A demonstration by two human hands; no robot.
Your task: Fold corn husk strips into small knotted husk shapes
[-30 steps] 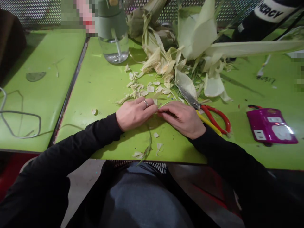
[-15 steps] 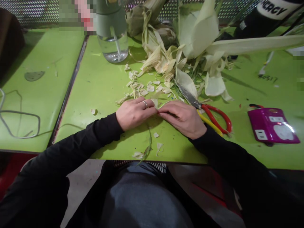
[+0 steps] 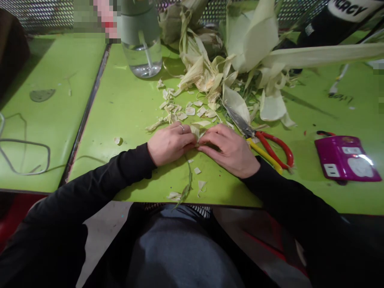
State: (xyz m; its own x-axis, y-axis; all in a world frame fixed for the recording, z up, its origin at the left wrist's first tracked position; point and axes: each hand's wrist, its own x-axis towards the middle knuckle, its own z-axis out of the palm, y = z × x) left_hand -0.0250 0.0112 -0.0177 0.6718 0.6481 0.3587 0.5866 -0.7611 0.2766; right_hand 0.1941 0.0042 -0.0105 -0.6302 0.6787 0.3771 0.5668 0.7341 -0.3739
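Note:
My left hand (image 3: 172, 144), with a ring on one finger, is closed and pinches a small pale piece of corn husk (image 3: 195, 130) low over the table. On the other side my right hand (image 3: 226, 149) pinches at the same piece, fingertips almost touching the left ones. The fingers hide much of it. A green stem (image 3: 188, 182) trails on the table below my left hand. Just right of my right hand lie scissors (image 3: 265, 148) with red and yellow handles, blades pointing to the husk pile. Cut husk bits (image 3: 190, 111) are scattered beyond my hands.
A heap of corn husks (image 3: 207, 76) covers the back middle. A bottle (image 3: 142, 48) with clear liquid stands left of it; a dark bottle (image 3: 333, 24) lies at back right. A purple box (image 3: 346, 158) sits at right, a bent wire (image 3: 25, 141) at left. A seam divides the table.
My right fingers have lifted and bent a little more around the husk piece, and more of it shows between my hands. The rest looks the same.

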